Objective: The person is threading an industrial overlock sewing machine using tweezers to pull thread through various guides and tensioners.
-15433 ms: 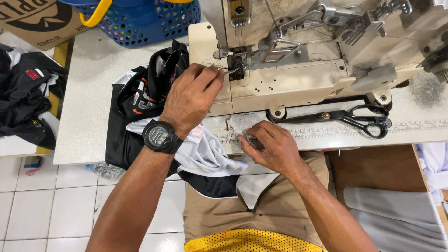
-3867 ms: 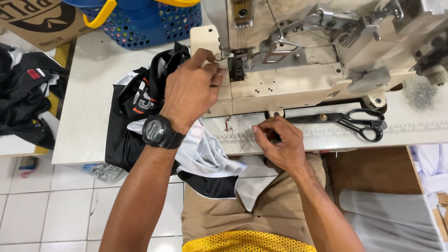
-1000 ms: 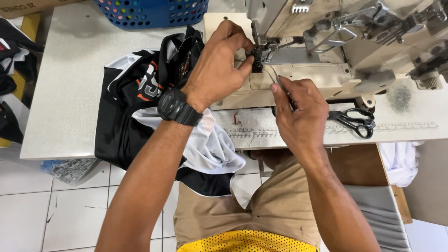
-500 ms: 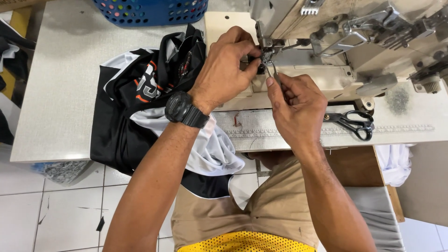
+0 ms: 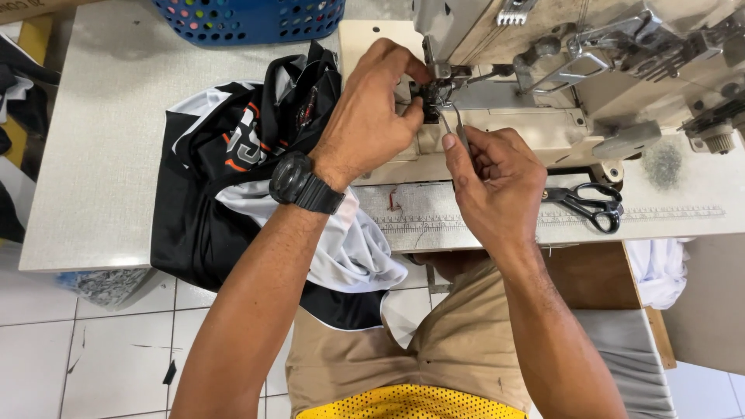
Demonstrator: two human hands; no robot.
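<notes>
1. At the far left, the grey table (image 5: 101, 155) has a blue basket (image 5: 248, 19) at its back edge. A second ago less of the table's left end was in view; the head camera has shifted since then, not the table.
2. A black and white garment (image 5: 225, 178) lies bunched on the table and hangs over its front edge. It has not moved across these moments, so the cloth is not being worked on right now.
3. The left hand (image 5: 372, 116), with a black watch (image 5: 299, 182) on its wrist, is pinched tight at the needle area (image 5: 434, 97) of the sewing machine (image 5: 543, 85). Its fingers are closed narrow; what they grip is too small to tell, perhaps thread. Four seconds ago this hand was lower, near the machine's corner.
4. The right hand (image 5: 497, 182) holds thin tweezers (image 5: 458, 128) in a narrow pinch, tips up at the needle area. Four seconds ago it rested at the table's front edge; now both hands meet at the needle, which looks like threading work.
5. Black scissors (image 5: 590, 203) lie unused on the machine bed, to the right of that hand.
</notes>
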